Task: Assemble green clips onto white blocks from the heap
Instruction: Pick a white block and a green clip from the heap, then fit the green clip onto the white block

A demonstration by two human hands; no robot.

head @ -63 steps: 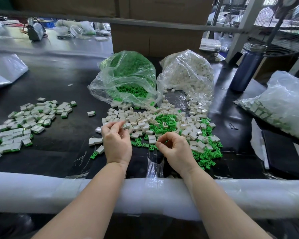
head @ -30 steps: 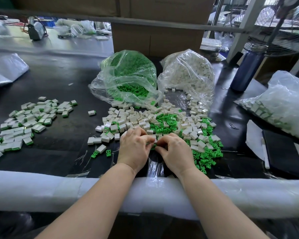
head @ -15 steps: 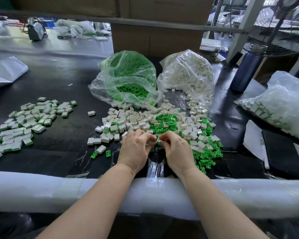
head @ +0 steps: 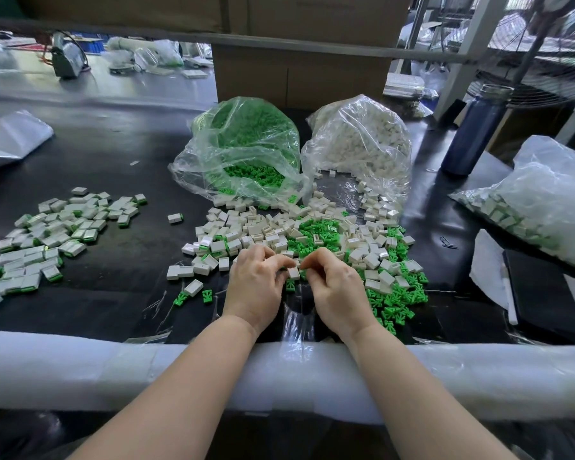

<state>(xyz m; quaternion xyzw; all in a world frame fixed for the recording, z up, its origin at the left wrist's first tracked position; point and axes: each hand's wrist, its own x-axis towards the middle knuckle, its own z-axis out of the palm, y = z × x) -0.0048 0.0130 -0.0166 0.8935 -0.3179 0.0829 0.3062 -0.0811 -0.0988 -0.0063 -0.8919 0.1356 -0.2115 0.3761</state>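
A heap of loose white blocks and green clips [head: 316, 235] lies on the black table in front of me. My left hand [head: 256, 288] and my right hand [head: 337, 292] meet at the heap's near edge, fingertips together. Between them is one white block [head: 293, 273], pinched by my left fingers. My right fingers are curled against the block's right side, pinching a green clip that they mostly hide. Finished blocks with green ends [head: 57, 234] lie spread at the left.
An open bag of green clips [head: 246, 144] and a bag of white blocks [head: 359, 141] stand behind the heap. Another filled bag [head: 541, 200] and a blue bottle [head: 475, 134] are at the right. A foam-wrapped rail [head: 113, 370] runs along the near edge under my forearms.
My left hand came in from the heap's left side to meet my right hand. Both hands now work together on one block at the heap's near edge.
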